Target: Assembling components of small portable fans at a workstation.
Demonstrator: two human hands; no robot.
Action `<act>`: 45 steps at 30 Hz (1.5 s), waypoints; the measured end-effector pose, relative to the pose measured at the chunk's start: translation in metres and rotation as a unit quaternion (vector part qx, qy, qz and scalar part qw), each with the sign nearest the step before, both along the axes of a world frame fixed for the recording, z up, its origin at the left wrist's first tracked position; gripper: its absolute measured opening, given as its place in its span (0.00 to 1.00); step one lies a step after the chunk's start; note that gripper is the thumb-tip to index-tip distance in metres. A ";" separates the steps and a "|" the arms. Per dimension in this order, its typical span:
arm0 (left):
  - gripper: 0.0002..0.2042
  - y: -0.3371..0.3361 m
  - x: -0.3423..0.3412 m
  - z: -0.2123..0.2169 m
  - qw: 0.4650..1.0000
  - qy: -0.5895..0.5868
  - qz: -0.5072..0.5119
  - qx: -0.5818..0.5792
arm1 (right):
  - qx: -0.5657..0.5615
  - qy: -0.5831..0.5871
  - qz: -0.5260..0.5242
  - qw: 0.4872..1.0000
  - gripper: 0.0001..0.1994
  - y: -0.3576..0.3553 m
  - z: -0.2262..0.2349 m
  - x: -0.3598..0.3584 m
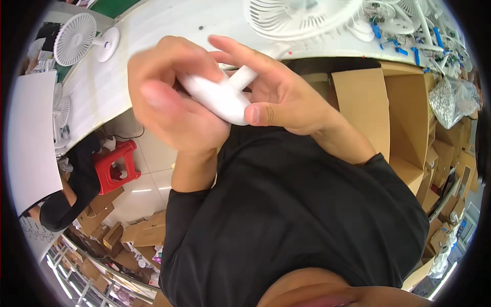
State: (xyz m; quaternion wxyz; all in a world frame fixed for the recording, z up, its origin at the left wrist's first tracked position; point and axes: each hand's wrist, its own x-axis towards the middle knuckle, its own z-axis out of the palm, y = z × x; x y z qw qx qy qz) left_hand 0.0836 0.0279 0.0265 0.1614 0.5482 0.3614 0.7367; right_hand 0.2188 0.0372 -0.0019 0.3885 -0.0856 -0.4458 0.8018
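Both hands are clasping a white plastic part (225,97) over the desk (153,30): left hand (174,97) is cupping its rounded end, right hand (276,97) is pinching the stem, probably steadying it.

Fan part (225,94) at centre, gripped between left hand (171,97) and right hand (279,92). Table (153,36) behind hands, toward 12 o'clock. Small fan (76,38) on table at 10 o'clock. Cardboard box (404,117) at 3 o'clock. Stool (115,166) at 8 o'clock.
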 end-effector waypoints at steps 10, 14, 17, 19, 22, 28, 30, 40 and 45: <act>0.21 0.028 -0.024 -0.037 0.993 -0.044 -0.060 -0.095 | -0.092 -0.120 0.077 0.985 0.44 0.041 -0.017 -0.011; 0.19 0.032 -0.022 -0.045 0.993 -0.062 -0.065 -0.071 | -0.050 -0.119 0.060 0.990 0.45 0.047 -0.032 -0.019; 0.19 0.066 -0.017 -0.039 0.991 -0.115 -0.041 -0.061 | 0.009 -0.101 0.045 0.994 0.46 0.079 -0.041 -0.028; 0.18 0.039 -0.008 -0.030 0.964 -0.222 -0.011 -0.144 | 0.008 -0.070 0.012 0.997 0.48 0.043 -0.049 -0.031; 0.18 0.012 -0.018 -0.025 0.961 -0.220 -0.026 -0.164 | 0.019 -0.066 0.002 0.998 0.50 0.016 -0.040 -0.034; 0.19 -0.015 -0.026 -0.019 0.983 -0.097 -0.118 -0.101 | 0.054 -0.156 0.050 0.985 0.55 0.009 -0.002 -0.023; 0.18 -0.015 -0.025 -0.018 0.983 -0.125 -0.122 -0.056 | 0.102 -0.193 0.081 0.972 0.57 0.015 0.005 -0.023; 0.17 -0.002 -0.035 -0.046 0.944 -0.232 -0.234 -0.029 | 0.261 -0.158 0.011 0.952 0.59 0.012 -0.014 -0.024; 0.12 0.021 -0.038 -0.045 0.936 -0.329 0.022 -0.121 | 0.405 -0.296 -0.198 0.842 0.31 0.017 -0.041 -0.027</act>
